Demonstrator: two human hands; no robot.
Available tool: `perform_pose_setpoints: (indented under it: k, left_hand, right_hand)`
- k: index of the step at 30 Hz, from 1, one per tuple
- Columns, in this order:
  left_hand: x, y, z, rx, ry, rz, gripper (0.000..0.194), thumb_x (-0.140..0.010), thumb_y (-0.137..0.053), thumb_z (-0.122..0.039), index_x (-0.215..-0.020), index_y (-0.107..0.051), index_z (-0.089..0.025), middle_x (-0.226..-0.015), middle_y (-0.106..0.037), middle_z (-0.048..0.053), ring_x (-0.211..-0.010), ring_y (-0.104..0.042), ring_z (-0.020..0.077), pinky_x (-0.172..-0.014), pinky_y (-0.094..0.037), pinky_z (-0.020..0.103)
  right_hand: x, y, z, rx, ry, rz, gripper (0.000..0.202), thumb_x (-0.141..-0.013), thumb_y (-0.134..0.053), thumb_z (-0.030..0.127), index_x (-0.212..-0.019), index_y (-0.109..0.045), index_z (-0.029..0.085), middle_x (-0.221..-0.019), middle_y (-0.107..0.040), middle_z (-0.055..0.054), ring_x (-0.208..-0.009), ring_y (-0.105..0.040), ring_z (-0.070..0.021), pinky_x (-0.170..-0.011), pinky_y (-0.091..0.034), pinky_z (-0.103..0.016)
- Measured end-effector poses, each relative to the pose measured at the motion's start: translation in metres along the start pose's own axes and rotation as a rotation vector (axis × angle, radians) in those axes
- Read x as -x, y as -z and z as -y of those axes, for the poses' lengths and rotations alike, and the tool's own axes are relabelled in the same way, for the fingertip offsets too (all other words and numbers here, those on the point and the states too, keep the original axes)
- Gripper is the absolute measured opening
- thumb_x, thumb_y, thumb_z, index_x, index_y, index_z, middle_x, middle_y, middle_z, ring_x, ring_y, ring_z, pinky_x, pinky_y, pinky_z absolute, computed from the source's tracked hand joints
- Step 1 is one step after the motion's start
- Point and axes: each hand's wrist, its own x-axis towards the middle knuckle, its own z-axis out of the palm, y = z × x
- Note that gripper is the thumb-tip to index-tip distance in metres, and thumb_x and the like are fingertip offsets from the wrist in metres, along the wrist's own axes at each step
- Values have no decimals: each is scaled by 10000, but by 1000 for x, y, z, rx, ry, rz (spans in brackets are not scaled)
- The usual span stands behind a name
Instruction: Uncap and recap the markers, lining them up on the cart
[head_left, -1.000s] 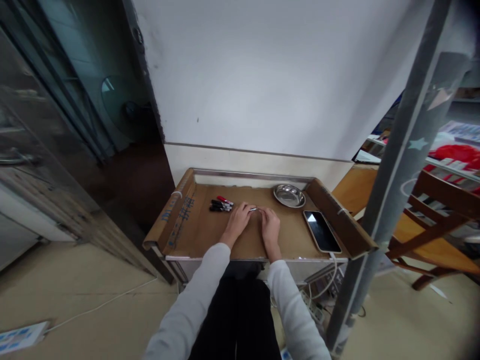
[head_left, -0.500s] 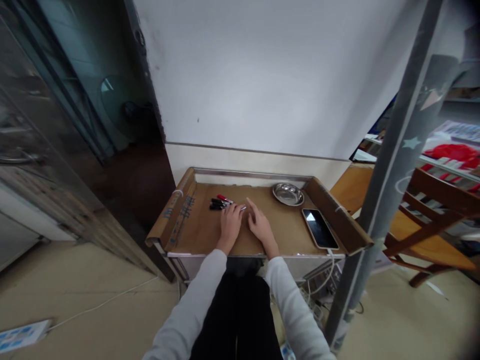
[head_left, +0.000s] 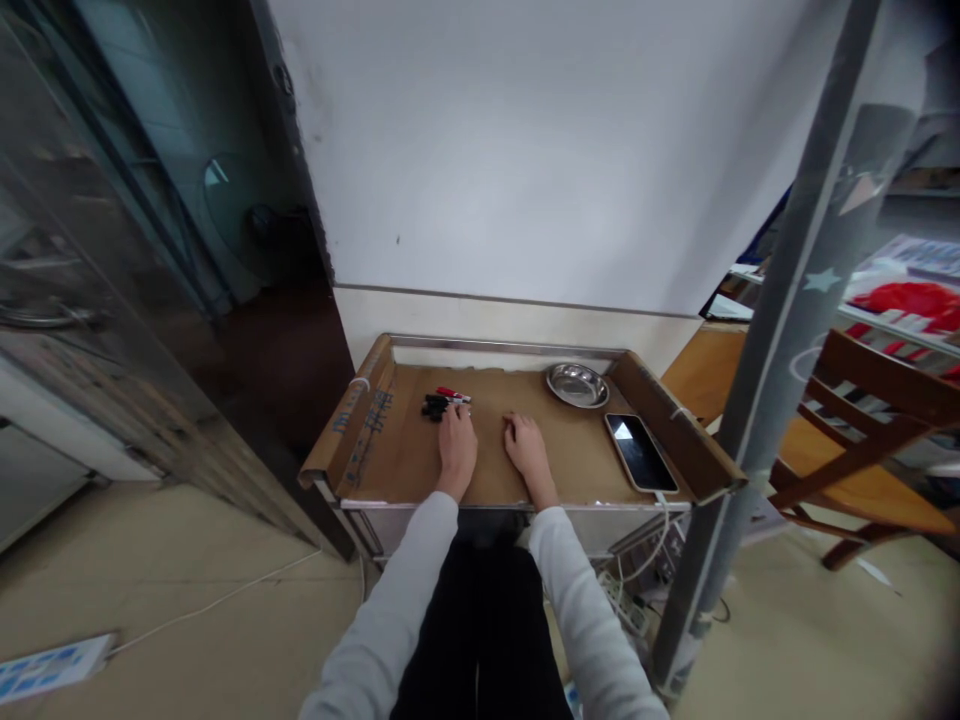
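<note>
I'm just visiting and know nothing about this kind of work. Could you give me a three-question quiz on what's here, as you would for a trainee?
1. True or false: the metal bowl is closer to the left hand than to the right hand.

2. Fill in the blank: a white cable runs from the near end of the ____.

3. Multiple choice: several pens lie by the left hand's fingertips. What colour is the one farthest back?
A. Green
B. Red
C. Yellow

Key:
1. False
2. Phone
3. B
</note>
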Motion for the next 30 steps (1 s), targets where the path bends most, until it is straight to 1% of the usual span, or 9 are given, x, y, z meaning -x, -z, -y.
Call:
perform_pose_setpoints:
  k: [2, 5, 8, 14, 18, 20, 24, 26, 30]
  left_hand:
    - [1, 1, -1, 70, -119, 30, 279, -830, -375, -70, -1042, -543, -137, -1072, -533, 123, -969, -521, 209, -866, -416, 343]
    - [4, 0, -1, 148, -295, 148, 219, -823, -418, -97, -973, -562, -165, -998, -564, 80, -975, -509, 195, -903, -398, 337]
    - [5, -2, 0, 178, -339, 195, 212, -835, -413, -116, -969, -563, -181, -992, -575, 61, -984, -495, 189, -911, -387, 340]
    - [5, -5, 3, 180, -310, 199, 213, -828, -433, -113, -973, -569, -190, -1011, -576, 52, -989, -487, 186, -912, -375, 341]
    - [8, 0, 1, 161, -301, 182, 202, -832, -429, -121, -961, -569, -190, -995, -580, 52, -983, -495, 190, -901, -379, 337]
    - [8, 6, 1, 127, -219, 105, 214, -834, -423, -125, -992, -555, -181, -1013, -574, 70, -987, -498, 205, -885, -382, 351]
    - [4, 19, 15, 46, 41, -89, 292, -826, -435, -140, -1112, -490, -164, -1089, -548, 112, -1009, -491, 247, -860, -384, 385]
    - [2, 25, 25, -7, 80, -67, 275, -821, -446, -151, -1089, -504, -170, -1063, -554, 115, -990, -493, 262, -849, -383, 405]
    - [3, 32, 42, -92, 13, 47, 228, -829, -468, -203, -1045, -540, -189, -1039, -554, 115, -991, -482, 272, -846, -379, 419]
  right_hand:
    - [1, -1, -1, 1, 2, 5, 328, -824, -357, 113, -1055, -588, 134, -1052, -626, -115, -994, -542, -201, -905, -387, -326]
    - [4, -1, -2, 9, 4, 26, 343, -827, -357, 116, -1089, -577, 132, -1085, -617, -124, -1027, -535, -202, -920, -381, -333]
    - [8, 0, -2, 25, -2, 42, 345, -834, -360, 121, -1107, -571, 137, -1107, -608, -128, -1056, -526, -196, -927, -377, -331]
    - [11, 3, 0, 38, -10, 46, 330, -846, -363, 124, -1098, -574, 152, -1090, -617, -112, -1052, -530, -186, -924, -373, -314]
    - [11, 2, -1, 34, -19, 46, 323, -850, -366, 130, -1097, -573, 150, -1094, -614, -112, -1045, -530, -182, -924, -370, -310]
    - [11, 2, -1, 27, -19, 48, 319, -851, -365, 132, -1092, -574, 150, -1092, -614, -111, -1048, -528, -182, -920, -369, -308]
    - [11, 3, -1, 1, -6, 29, 316, -850, -364, 132, -1083, -576, 152, -1087, -614, -111, -1034, -528, -185, -910, -368, -308]
    - [10, 4, 0, 2, 0, 21, 306, -847, -367, 133, -1066, -580, 153, -1074, -615, -109, -1011, -528, -187, -903, -366, -308]
    - [5, 6, 1, 25, -43, 7, 256, -843, -383, 144, -966, -607, 163, -981, -627, -102, -931, -533, -190, -856, -372, -309]
